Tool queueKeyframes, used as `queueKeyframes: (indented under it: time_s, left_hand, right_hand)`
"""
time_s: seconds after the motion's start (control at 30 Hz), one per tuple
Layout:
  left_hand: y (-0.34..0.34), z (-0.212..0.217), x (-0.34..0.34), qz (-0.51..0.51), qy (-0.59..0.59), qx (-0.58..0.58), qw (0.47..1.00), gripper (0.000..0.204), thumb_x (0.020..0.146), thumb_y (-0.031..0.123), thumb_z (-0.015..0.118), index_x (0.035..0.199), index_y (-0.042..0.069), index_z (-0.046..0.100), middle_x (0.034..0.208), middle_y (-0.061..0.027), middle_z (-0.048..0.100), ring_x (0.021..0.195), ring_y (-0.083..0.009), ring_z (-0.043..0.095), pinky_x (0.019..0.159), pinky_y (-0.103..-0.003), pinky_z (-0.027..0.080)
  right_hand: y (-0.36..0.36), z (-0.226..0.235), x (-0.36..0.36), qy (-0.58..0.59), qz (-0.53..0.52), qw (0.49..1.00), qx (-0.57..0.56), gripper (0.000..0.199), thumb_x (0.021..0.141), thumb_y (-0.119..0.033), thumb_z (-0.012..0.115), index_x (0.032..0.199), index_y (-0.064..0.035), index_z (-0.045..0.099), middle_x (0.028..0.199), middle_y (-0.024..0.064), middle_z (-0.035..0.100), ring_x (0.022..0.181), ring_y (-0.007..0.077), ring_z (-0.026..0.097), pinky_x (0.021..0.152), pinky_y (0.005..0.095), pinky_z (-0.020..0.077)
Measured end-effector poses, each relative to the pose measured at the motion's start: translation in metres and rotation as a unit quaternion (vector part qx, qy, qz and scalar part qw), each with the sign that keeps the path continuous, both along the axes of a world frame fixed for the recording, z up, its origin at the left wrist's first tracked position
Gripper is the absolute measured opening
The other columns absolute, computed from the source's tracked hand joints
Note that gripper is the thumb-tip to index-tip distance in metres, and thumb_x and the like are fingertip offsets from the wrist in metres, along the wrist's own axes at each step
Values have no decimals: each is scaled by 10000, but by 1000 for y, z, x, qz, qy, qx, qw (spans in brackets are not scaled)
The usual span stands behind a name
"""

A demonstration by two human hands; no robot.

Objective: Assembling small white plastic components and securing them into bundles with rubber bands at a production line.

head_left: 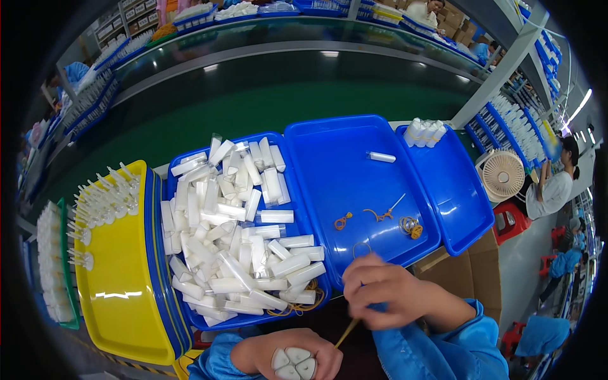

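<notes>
My left hand (263,351), at the lower edge, is closed round a bundle of several white tubes (293,363) with their rounded ends up. My right hand (389,292), slightly blurred, is closed on a tan rubber band (346,333). The band is stretched from the right hand down to the left hand. Left of the right hand, a blue tray (174,190) is heaped with loose white tubes with clear ends. Beyond the right hand, another blue tray (342,158) holds one loose tube (380,157) and several rubber bands (410,228).
A smaller blue tray (465,209) at the right has a standing bundle of tubes (424,133). Stacked yellow and blue trays (120,304) with upright white parts stand at the left. Behind runs a green conveyor belt (253,104). A small fan (501,174) and a seated person are at the right.
</notes>
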State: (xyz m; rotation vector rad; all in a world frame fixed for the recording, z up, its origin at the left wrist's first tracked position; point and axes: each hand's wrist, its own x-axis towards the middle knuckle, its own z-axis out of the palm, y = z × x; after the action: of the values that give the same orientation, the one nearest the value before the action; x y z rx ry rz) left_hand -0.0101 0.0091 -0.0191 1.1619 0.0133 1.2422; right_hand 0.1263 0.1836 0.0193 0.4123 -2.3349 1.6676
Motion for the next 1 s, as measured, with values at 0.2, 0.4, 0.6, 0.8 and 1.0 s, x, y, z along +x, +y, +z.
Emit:
queueKeyframes:
  time_s: [0.2,0.4,0.6,0.8,1.0]
  left_hand:
    - [-14,10,13,483,355,-113,793,862,730,59,703,1360,-7,119,765,-75,538,673,-152,545,617,-266,445]
    - [-6,30,13,526,275,-260,761,1002,661,-52,656,1406,44,-7,728,-69,536,721,-123,541,706,-257,449]
    - [-9,19,9,522,53,-270,807,890,730,-64,612,1402,55,40,686,-73,535,630,-126,555,621,-261,471]
    - [6,4,19,692,422,-53,584,906,664,18,718,1317,-109,103,749,-150,569,620,-227,613,523,-318,489]
    - [1,15,21,588,550,-66,589,979,603,84,763,1308,-126,118,1036,-268,476,823,-316,588,602,-376,493]
  right_hand:
    - [0,32,1,-145,157,847,-486,164,832,-139,459,710,-34,489,673,97,544,532,227,533,690,367,452]
    - [-45,30,-4,-130,283,950,-6,234,820,-144,550,1043,-74,541,785,111,530,624,256,527,566,369,401]
    - [-24,-15,-6,-59,190,839,-507,449,906,-148,455,1336,-76,350,840,139,594,691,218,617,582,278,472]
    - [-11,28,-22,-236,2,957,-171,600,678,-11,743,1230,-38,508,1072,169,599,798,187,642,648,252,525]
    - [-29,28,-18,-83,-180,970,143,392,622,-136,803,955,-41,620,962,97,588,756,173,622,617,240,515]
